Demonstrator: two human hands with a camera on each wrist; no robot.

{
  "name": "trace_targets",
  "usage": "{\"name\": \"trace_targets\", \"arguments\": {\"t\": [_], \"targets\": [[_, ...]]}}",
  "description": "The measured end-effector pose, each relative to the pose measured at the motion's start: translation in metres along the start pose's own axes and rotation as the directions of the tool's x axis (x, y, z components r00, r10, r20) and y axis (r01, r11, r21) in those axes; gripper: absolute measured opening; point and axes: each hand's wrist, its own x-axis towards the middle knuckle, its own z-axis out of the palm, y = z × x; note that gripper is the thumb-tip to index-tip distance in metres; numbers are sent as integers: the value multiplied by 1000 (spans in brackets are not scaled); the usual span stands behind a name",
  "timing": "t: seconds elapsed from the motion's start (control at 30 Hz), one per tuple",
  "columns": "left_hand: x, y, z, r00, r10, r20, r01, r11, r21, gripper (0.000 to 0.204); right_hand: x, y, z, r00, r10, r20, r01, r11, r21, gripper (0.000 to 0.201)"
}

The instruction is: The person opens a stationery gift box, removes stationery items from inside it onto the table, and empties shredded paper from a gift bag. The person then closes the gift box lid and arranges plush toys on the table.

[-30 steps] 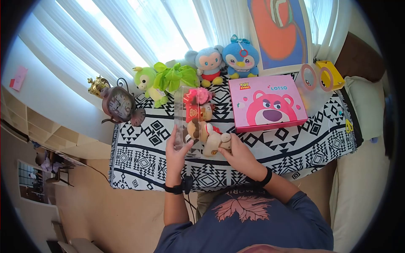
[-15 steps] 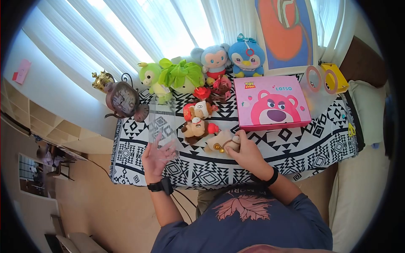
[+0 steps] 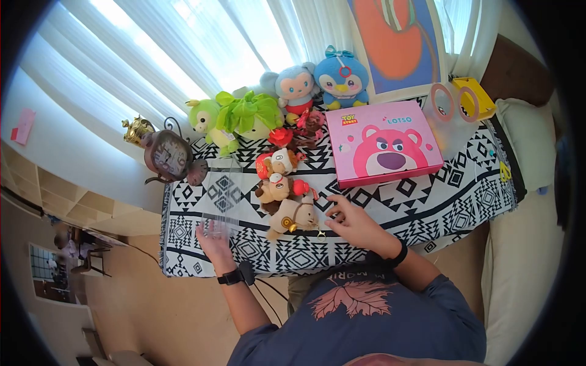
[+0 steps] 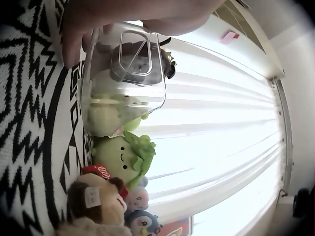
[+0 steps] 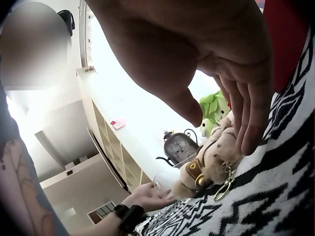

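Observation:
A clear plastic box (image 3: 224,186) lies along the left part of the patterned cloth, its end at my left hand (image 3: 215,247). The left fingers are extended against that end, as the left wrist view also shows the box (image 4: 130,73) close under the hand. A beige plush horse keychain (image 3: 292,218) lies on its side, its metal clasp (image 5: 224,191) on the cloth. Just right of it is my right hand (image 3: 355,226), fingers loosely bent and apart from the toy. Behind the horse lie a brown plush (image 3: 274,188) and a plush with a red pouch (image 3: 279,162).
A pink Lotso box (image 3: 384,143) stands right of the plush toys. Green plushes (image 3: 250,116), a blue penguin plush (image 3: 342,79) and a grey-blue plush (image 3: 295,88) line the back. A dark clock (image 3: 169,155) stands at the left, yellow scissors (image 3: 505,172) at the right edge.
The clear box has moved left off the plush toys and down onto the cloth with my left hand. My right hand has let go of the plush horse, which now lies beside the other plushes.

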Motion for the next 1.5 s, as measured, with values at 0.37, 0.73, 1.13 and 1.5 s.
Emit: {"name": "trace_targets", "arguments": {"t": [0.37,0.73,1.13,1.5], "targets": [[-125,2,90,741,354,571,-545,814,203,17,-71,48,-158,531,-358,-768,-228,812,-537,47],[-161,-117,230,485,-155,861,-647,599,472,73,-59,67,-172,544,-309,-780,-245,830,-500,65],[-142,-127,233,575,-142,806,-538,676,503,58,-74,48,-171,597,-235,-767,-113,922,-371,67],[-164,-73,237,540,-216,813,62,974,218,34,-91,48,-175,588,-70,-806,38,998,-59,63]]}}
